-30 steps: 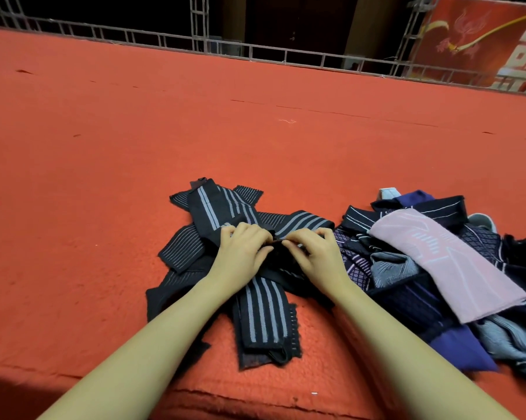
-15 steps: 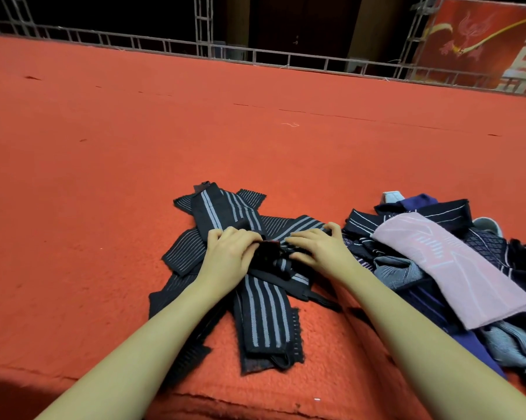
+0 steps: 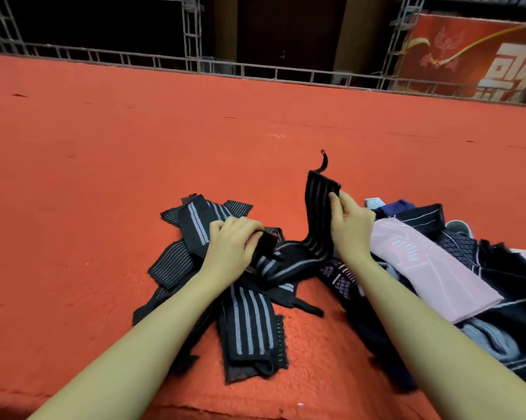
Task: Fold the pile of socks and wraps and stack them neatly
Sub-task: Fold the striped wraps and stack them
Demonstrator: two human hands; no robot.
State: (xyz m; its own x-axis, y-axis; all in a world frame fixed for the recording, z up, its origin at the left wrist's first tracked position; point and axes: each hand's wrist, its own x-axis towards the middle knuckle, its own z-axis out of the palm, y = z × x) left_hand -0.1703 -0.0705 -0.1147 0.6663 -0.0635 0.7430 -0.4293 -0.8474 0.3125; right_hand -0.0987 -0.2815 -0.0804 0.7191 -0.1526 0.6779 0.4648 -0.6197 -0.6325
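A black wrap with grey stripes [image 3: 316, 225] stretches between my hands above a spread of dark striped wraps [image 3: 249, 322] on the red carpet. My left hand [image 3: 234, 247] grips its lower end, fingers curled, just over the spread. My right hand [image 3: 351, 222] pinches the upper end and holds it upright, a thin black tail curling off the top. To the right lies a loose pile of socks and wraps [image 3: 455, 298] with a pink sock [image 3: 431, 268] on top.
The red carpeted surface [image 3: 104, 177] runs far back and to the left. Its front edge drops off near the bottom of the view. A metal truss rail [image 3: 255, 71] lines the far edge, with a red banner [image 3: 473, 56] behind it.
My right hand has lifted one end of the striped wrap up and to the right, unrolling it. My left hand stays low, holding the other end.
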